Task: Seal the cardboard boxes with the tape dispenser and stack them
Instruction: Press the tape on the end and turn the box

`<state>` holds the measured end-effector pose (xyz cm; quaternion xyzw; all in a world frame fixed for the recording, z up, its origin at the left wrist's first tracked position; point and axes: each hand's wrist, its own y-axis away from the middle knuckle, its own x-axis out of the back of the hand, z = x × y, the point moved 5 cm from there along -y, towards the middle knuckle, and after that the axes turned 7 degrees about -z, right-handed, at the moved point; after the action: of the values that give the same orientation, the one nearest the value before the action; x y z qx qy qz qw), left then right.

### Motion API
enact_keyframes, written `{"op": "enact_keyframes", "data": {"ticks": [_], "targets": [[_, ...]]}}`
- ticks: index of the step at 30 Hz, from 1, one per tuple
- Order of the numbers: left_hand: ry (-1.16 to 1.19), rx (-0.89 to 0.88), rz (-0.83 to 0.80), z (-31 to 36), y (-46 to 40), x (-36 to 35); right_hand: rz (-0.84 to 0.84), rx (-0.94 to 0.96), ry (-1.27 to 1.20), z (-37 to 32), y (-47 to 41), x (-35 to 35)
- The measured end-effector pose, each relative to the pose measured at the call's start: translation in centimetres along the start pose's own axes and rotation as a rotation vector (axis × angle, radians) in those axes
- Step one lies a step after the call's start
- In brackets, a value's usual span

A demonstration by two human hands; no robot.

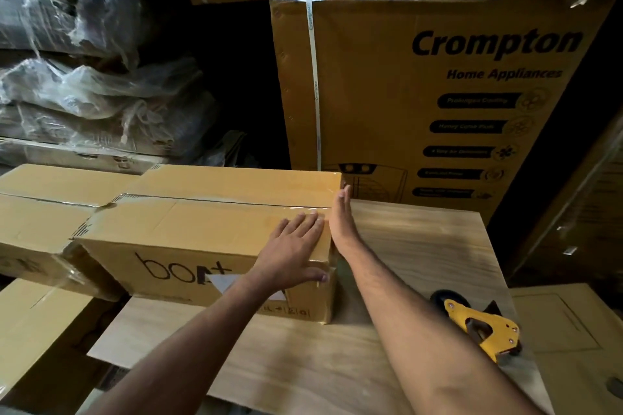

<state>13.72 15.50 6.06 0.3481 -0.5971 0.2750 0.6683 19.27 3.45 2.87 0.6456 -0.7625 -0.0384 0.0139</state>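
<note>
A brown cardboard box (188, 226) marked "boAt" lies on a wooden table (421, 246), with clear tape along its top seam. My left hand (296, 246) lies flat on the box's top right corner, thumb down over the front face. My right hand (342, 222) presses flat, fingers straight, against the box's right end. A yellow tape dispenser (478, 327) rests on the table to the right of my right forearm, held by neither hand. A second taped box (43, 212) sits to the left, touching the first.
A tall "Crompton" carton (438, 94) stands behind the table, with more cartons above it. Plastic-wrapped bundles (84, 71) are piled at the back left. Another box (30, 323) sits lower at the front left, and cardboard (573, 347) lies at the right.
</note>
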Motion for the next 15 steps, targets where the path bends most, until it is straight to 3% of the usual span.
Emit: {"op": "enact_keyframes", "data": {"ticks": [2,4,8,10,12,15], "targets": [[0.002,0.021,0.015,0.2,-0.4,-0.1,0.024,-0.052,-0.087,-0.8,0.0,0.5],[-0.001,0.035,0.02,0.4,-0.8,-0.2,-0.012,0.024,-0.147,-0.3,0.3,0.2],[0.008,0.04,0.003,0.4,-0.8,-0.4,-0.141,-0.075,-0.144,5.5,3.3,-0.1],[-0.005,0.042,-0.003,0.2,-0.8,-0.4,-0.087,-0.123,-0.207,6.6,4.3,0.9],[-0.033,0.038,0.015,0.1,-1.1,-0.5,0.02,-0.071,-0.278,5.2,4.5,1.5],[-0.084,0.031,-0.005,0.3,-1.1,-0.7,0.031,0.054,-0.233,3.0,4.9,0.2]]}}
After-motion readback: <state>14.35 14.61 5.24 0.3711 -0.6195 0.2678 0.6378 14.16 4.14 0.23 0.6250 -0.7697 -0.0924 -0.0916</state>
